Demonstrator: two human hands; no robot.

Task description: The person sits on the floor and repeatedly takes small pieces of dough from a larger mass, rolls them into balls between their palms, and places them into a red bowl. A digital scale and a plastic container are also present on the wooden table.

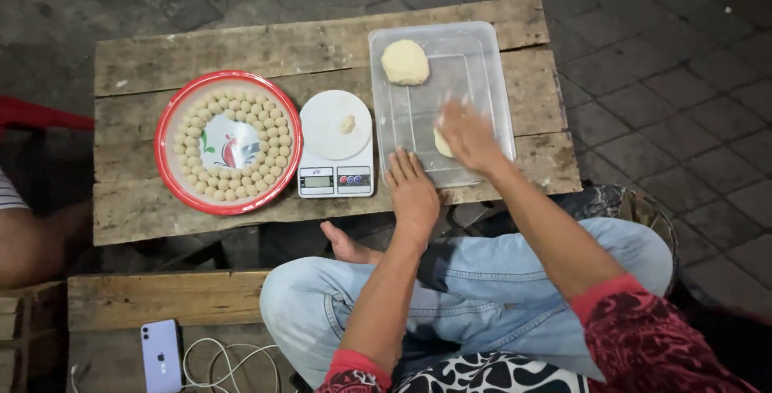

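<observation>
Two bare hands work over a low table of rough grey wooden planks [322,47], the widest thing in view. On it, from largest down, sit a clear rectangular plastic tub [482,63], a round red-rimmed tray [165,132] ringed with rows of small pale dough balls [273,140], and a white digital kitchen scale [336,169] with a tiny scrap of dough on its round plate. Inside the tub, a big rounded lump of pale dough [404,62] rests at the far left corner, well apart from the hands. The right hand [469,136] reaches into the tub's near end, fingers spread and blurred, pressing on a smaller piece of dough [441,145] that peeks out at its left edge; no closed grip on it shows. The left hand [412,190] lies flat, fingers together, on the table just at the tub's near left corner, holding nothing. The big lump lies straight ahead of the left hand, up and left of the right.
</observation>
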